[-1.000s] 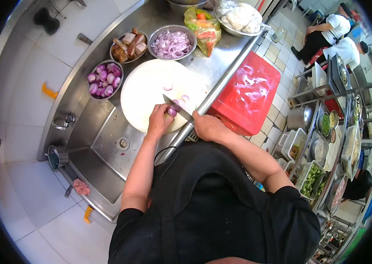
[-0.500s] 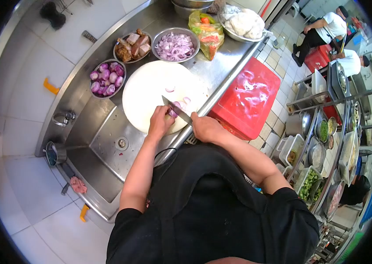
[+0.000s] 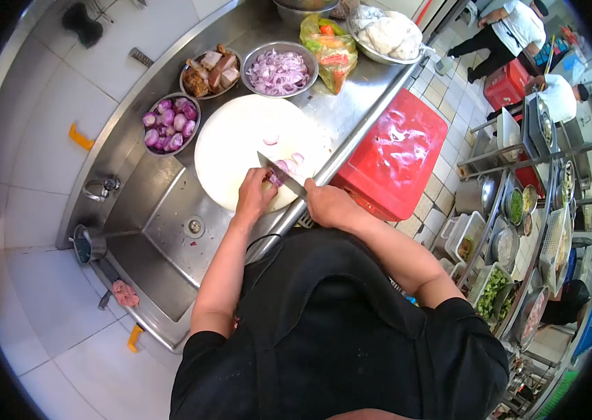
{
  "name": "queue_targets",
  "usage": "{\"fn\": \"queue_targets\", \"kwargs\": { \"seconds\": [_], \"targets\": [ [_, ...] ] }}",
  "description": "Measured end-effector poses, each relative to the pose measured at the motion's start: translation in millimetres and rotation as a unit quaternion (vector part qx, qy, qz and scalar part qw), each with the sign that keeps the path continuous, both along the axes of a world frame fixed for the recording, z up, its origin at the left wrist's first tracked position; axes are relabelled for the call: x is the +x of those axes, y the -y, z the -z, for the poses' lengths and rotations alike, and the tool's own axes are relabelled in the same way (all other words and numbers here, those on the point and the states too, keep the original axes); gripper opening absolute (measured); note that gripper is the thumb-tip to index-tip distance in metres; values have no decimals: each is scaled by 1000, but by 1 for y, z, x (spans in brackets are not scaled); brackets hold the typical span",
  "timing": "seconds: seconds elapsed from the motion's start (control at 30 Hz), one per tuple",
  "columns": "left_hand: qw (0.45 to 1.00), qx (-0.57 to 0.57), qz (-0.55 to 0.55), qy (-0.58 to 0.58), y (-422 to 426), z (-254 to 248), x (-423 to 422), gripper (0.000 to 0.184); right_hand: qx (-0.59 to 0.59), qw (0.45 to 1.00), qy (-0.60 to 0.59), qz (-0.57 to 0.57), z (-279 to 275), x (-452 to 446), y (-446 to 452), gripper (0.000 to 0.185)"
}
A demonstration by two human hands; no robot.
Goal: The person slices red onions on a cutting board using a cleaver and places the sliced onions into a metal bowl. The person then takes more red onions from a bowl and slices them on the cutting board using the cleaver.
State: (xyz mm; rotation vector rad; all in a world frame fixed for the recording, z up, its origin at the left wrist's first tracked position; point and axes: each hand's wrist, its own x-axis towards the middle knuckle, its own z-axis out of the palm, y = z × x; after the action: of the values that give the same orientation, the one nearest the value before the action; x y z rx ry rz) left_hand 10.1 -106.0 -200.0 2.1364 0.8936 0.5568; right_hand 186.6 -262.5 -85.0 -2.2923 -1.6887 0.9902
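Note:
On the round white cutting board (image 3: 229,143), my left hand (image 3: 254,192) pins a purple onion (image 3: 273,179) with its fingertips. My right hand (image 3: 329,205) grips the handle of a kitchen knife (image 3: 287,180), whose blade lies across the onion beside my left fingers. A few cut onion slices (image 3: 297,159) are on the board just past the blade. Beyond the board stand a metal bowl of sliced onions (image 3: 278,70), a bowl of whole peeled onions (image 3: 170,124) and a bowl of meat chunks (image 3: 212,72).
A steel sink (image 3: 170,231) with a faucet (image 3: 103,187) lies left of the board. To the right is a red container (image 3: 397,154) below the counter edge. A plastic bag of vegetables (image 3: 329,52) and a white-filled bowl (image 3: 387,35) sit farther back. Two people (image 3: 516,31) stand near loaded shelves.
More sliced onion lies by the blade, while my hands stay in nearly the same place. In the background, one person has shifted position and an arm is lifted differently.

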Motion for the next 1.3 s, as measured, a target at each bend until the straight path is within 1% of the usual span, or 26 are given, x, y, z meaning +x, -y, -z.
{"fn": "queue_targets", "kwargs": {
  "seconds": [0.03,0.1,0.17,0.27,0.37,0.4,0.47,0.5,0.57,0.6,0.67,0.7,0.77,0.8,0.87,0.93,1.0,1.03,1.1,1.23,1.3],
  "targets": [
    [1000,-17,-4,7,0,-1,0,40,24,1000,6,1,-5,-1,-1,24],
    [999,-41,-9,14,4,-1,-1,39,22,1000,-4,0,15,-2,3,23],
    [1000,-19,-2,7,2,-5,-1,40,27,1000,-11,2,31,0,5,22],
    [999,-28,4,26,-1,5,-1,41,36,999,-15,16,37,2,3,23],
    [999,-24,18,19,-3,0,0,41,34,999,-9,6,30,7,-2,24],
    [999,-24,18,19,-2,-6,-1,41,46,999,-7,20,32,7,-2,24],
    [999,-11,32,-11,-3,-18,0,35,59,998,-5,33,36,6,-2,25],
    [999,-10,30,-11,-4,-18,0,35,47,998,-3,35,36,7,-2,26],
    [997,55,-30,-40,-7,-17,2,26,36,999,-1,37,37,8,-2,26],
    [997,56,-31,-41,-9,-18,3,26,45,999,-5,31,34,8,-1,26],
    [989,-80,-71,-103,-14,-21,6,19,54,998,-9,24,28,7,-1,27],
    [989,-80,-71,-104,-13,-16,5,19,44,999,-5,19,19,4,0,27],
    [989,-99,-108,-31,-6,-6,6,17,33,999,-3,16,14,1,2,27],
    [989,-100,-107,-33,-1,-5,6,17,38,999,-4,7,15,0,4,27],
    [989,-107,-94,32,8,-4,7,10,42,999,-6,-1,16,0,8,27],
    [992,-96,-79,36,11,-8,4,11,51,999,-4,-10,16,0,9,26],
    [999,-22,-11,34,11,-11,-1,13,51,999,-2,-14,10,-1,12,25],
    [999,-24,-12,33,10,-9,-3,13,52,999,1,-16,6,-1,14,25],
    [999,37,20,5,7,-10,-6,13,58,998,1,-20,0,-1,19,25],
    [1000,8,6,9,10,-12,-6,11,63,997,12,-35,-15,1,24,25],
    [1000,11,-2,18,12,-10,-7,11,70,997,4,-43,0,6,26,25]
  ]
}}
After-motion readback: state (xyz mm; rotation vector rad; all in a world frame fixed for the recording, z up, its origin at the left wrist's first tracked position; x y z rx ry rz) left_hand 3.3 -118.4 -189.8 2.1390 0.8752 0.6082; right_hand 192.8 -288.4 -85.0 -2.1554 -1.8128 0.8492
